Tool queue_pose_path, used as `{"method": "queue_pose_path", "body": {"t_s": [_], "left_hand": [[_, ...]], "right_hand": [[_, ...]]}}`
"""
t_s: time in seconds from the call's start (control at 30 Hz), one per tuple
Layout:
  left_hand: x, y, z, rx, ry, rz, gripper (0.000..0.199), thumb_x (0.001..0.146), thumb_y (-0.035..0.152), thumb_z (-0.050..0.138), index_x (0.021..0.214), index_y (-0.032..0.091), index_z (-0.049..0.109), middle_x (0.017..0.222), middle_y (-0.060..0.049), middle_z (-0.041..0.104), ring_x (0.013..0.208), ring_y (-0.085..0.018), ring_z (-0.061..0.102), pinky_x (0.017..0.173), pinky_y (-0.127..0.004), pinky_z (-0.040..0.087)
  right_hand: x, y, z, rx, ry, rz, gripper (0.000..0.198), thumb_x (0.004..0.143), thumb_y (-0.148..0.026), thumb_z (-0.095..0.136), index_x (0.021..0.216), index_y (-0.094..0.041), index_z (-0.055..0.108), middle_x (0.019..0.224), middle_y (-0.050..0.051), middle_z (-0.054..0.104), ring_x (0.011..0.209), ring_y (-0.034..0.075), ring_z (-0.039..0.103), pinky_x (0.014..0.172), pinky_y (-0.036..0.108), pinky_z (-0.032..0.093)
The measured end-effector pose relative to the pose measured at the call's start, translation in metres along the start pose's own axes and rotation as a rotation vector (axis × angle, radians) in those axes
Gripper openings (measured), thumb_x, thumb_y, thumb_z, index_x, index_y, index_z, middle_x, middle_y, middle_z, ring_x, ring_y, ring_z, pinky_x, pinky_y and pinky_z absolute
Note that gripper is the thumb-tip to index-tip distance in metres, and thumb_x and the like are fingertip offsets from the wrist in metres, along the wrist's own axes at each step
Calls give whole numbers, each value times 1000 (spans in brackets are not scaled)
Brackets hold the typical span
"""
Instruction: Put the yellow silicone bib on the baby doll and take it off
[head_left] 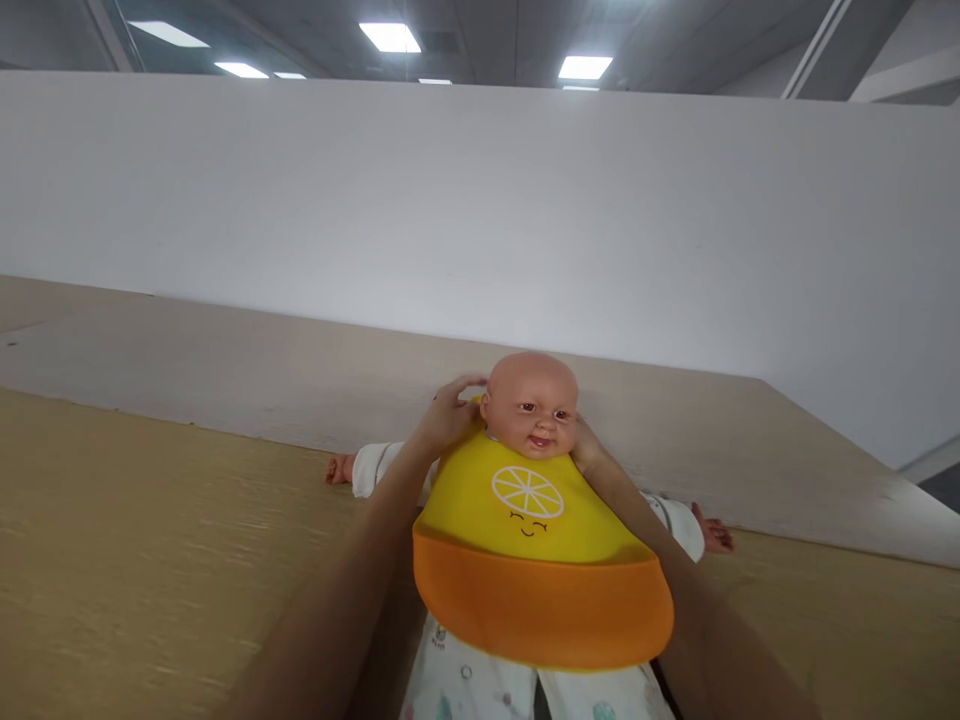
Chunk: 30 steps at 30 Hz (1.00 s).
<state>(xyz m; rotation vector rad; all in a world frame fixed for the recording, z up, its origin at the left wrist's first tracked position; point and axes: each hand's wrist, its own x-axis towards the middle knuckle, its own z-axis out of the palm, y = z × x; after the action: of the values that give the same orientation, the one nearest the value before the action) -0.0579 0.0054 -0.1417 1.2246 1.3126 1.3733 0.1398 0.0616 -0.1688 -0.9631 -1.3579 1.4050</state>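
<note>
A bald baby doll [531, 400] lies on its back, its arms stretched out to both sides. Over its chest is a yellow bib [465, 490] with a white citrus slice and a smiling face printed on it. An orange catch pocket [540, 610] runs along the bib's lower edge. Beside the doll's head, at image left, my left hand [450, 412] has its fingers bent around the bib's neck strap. My right hand [589, 446] reaches to the other side of the neck; its fingers are hidden behind the doll's head.
The doll rests on a light wooden surface [187, 520], with a paler board [247, 370] behind. A white partition [480, 220] stands across the back. White patterned trousers [480, 680] cover the doll's legs. Ceiling lights [390, 38] show above the partition.
</note>
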Motion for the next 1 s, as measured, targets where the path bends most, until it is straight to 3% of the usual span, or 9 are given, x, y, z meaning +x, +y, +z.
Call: {"method": "queue_pose_path", "body": {"t_s": [0.07,0.17,0.27,0.37,0.5,0.63,1.0], "left_hand": [[-1,0,3,32,-39,14,9,58,20,58,62,15,64,52,4,54,53,-9,45,50,-20,32],[-2,1,5,36,-30,3,14,57,25,59,49,14,58,49,4,51,53,-10,44,49,-20,30],[-2,6,5,-116,-18,5,13,55,28,63,56,15,65,53,4,57,58,-12,51,54,-22,38],[-3,12,5,-245,39,-36,17,53,25,65,66,16,71,60,2,64,59,-13,55,58,-25,43],[-4,15,5,-265,67,-75,21,51,20,66,71,16,73,65,1,68,58,-13,57,59,-25,44],[-4,15,6,-260,41,-99,22,52,16,59,69,15,73,57,1,64,54,-12,55,56,-24,43],[-6,18,5,-339,-46,-140,29,49,18,61,74,14,74,57,-1,67,56,-16,60,58,-26,46]], "right_hand": [[0,-3,0,-8,30,13,27,59,-43,70,68,-18,69,74,8,72,88,29,66,75,36,54],[4,-10,-2,-110,81,-11,23,54,-38,68,63,-17,68,71,7,72,80,27,66,67,32,52],[9,-22,-6,-239,187,-94,24,53,-35,60,64,-15,69,72,6,72,76,24,64,63,28,49],[11,-31,-10,-276,202,-64,28,54,-31,57,71,-15,72,73,6,72,72,21,64,60,26,47],[11,-36,-12,-271,186,-16,27,55,-29,56,72,-15,72,67,4,71,63,17,60,57,24,45],[12,-37,-12,-307,168,-49,24,56,-28,54,69,-16,70,61,2,68,58,15,56,55,24,41],[12,-40,-11,-412,215,-188,23,57,-29,50,70,-20,67,71,5,70,67,19,62,62,28,43]]}}
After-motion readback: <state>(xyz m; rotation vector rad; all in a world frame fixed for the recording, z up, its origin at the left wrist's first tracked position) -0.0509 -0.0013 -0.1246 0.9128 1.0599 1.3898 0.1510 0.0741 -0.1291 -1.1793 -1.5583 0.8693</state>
